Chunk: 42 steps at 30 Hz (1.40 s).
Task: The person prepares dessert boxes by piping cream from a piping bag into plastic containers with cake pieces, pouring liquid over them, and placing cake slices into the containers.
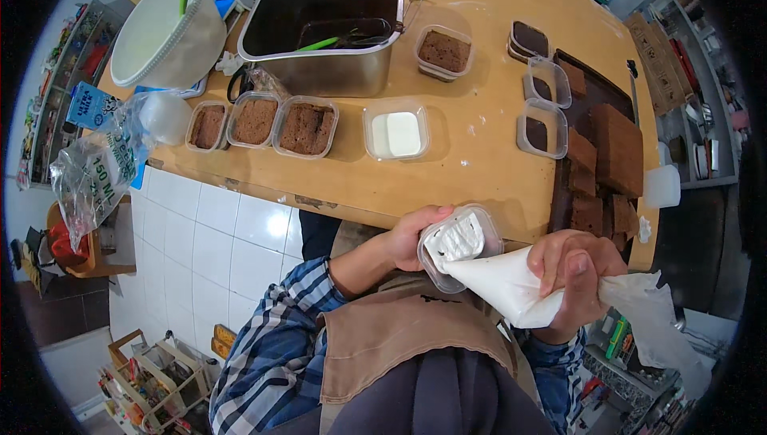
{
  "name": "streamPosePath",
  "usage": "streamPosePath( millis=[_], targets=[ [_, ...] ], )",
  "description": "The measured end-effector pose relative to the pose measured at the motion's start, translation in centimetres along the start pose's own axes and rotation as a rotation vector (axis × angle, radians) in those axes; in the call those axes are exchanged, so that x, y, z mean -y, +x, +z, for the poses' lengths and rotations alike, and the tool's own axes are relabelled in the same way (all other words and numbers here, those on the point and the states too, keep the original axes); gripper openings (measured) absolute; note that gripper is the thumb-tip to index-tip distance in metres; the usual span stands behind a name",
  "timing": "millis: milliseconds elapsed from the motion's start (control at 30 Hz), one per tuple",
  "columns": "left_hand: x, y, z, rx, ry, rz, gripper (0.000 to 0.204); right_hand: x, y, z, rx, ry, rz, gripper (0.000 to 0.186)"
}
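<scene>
My left hand [413, 237] is closed around the side of a clear plastic container [444, 282], held tilted just off the table's front edge. White cream [459, 238] covers most of what lies inside it. In my right hand [577, 274] I grip a piping bag [515, 285] full of white cream, its twisted tail [657, 323] trailing out behind my fingers. The bag's tip meets the cream at the container's lower side. On the table ahead stands another container [397, 131] with a smooth white layer in it.
Containers with brown cake [304, 128] line the table's front left. A deep metal pan [323, 67] of dark sauce and a white tub [169, 27] stand behind. To the right, a dark tray [563, 187] bears cake blocks [619, 150], with several dark-filled containers [542, 133] beside it.
</scene>
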State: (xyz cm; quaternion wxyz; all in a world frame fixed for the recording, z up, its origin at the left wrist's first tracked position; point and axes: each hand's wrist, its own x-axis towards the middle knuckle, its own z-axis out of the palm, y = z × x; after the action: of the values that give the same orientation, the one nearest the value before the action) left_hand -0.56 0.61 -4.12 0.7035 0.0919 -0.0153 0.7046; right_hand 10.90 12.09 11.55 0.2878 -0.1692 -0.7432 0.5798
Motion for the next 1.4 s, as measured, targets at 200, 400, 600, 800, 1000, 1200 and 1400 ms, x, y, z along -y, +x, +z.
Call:
streamPosePath(
  millis=[200, 400, 600, 800, 1000, 1200, 1400],
  targets=[
    [-0.4, 0.0, 0.4, 0.001, -0.024, -0.029, 0.045, 0.7, 0.3, -0.5, 0.018, -0.056, 0.078, 0.044],
    [-0.7, -0.2, 0.8, -0.058, 0.135, -0.121, 0.049, -0.4, 1.2, -0.7, 0.234, 0.049, -0.068, 0.022],
    [-0.8, -0.2, 0.9, -0.123, 0.193, -0.167, 0.05, -1.2, 1.1, 0.1, 0.223, -0.009, -0.144, 0.024],
    [-0.8, -0.2, 1.2, -0.159, 0.163, -0.169, 0.051, -0.8, 1.4, 0.1, 0.25, 0.044, -0.071, 0.025],
    [-0.6, -0.1, 1.2, -0.216, 0.186, -0.153, 0.05, -0.7, 1.5, 0.0, 0.261, 0.065, -0.089, 0.024],
    [-0.4, -0.3, 1.1, -0.296, 0.207, -0.152, 0.05, -0.8, 1.6, 0.5, 0.2, 0.015, -0.199, 0.023],
    [-0.2, -0.2, 1.1, -0.312, 0.207, -0.165, 0.049, -0.8, 1.4, 0.7, 0.151, -0.004, -0.222, 0.024]
  ],
)
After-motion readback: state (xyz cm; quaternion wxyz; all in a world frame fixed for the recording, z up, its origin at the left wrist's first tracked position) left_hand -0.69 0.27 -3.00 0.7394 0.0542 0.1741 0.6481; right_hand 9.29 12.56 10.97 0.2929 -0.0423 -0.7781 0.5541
